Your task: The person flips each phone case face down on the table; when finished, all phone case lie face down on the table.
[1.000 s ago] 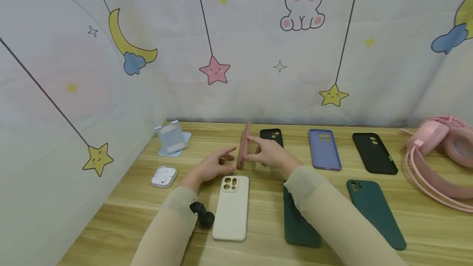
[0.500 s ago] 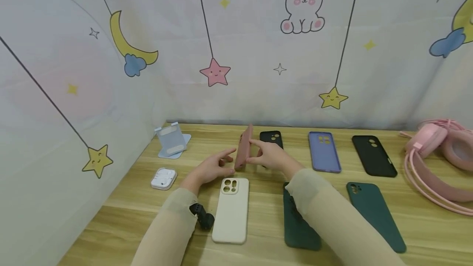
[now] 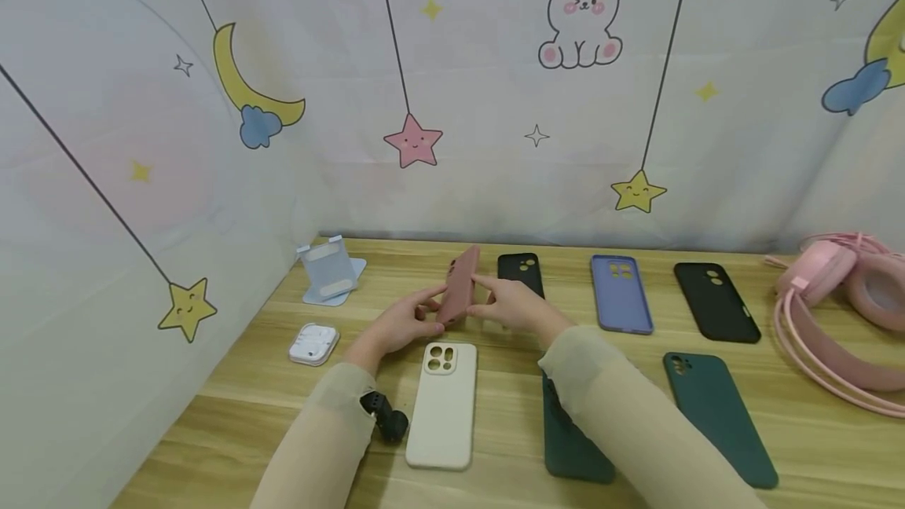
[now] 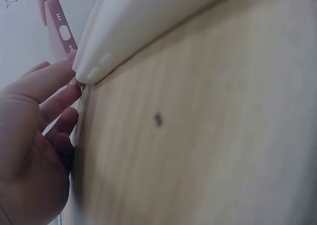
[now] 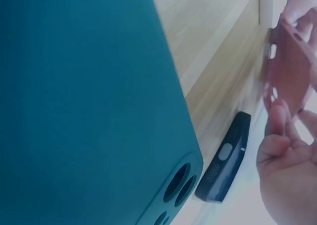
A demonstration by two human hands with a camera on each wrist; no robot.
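Observation:
A pink phone case stands tilted on its lower edge at the middle of the table, its back facing up and left. My right hand holds its right long edge between thumb and fingers. On the other side, my left hand has its thumb at the lower corner and its bent fingers at the left edge. The right wrist view shows the hollow inside of the pink phone case, with both hands at its edges. A cream phone case lies flat just in front of my left hand.
Black phone cases and a purple one lie behind and to the right; green ones lie nearer. Pink headphones sit far right. A phone stand and boxed earphones are at the left.
The pink phone case has turned and leaned to the left, showing more of its back. My left fingers, apart from it before, are now at its edge. The right hand keeps its hold.

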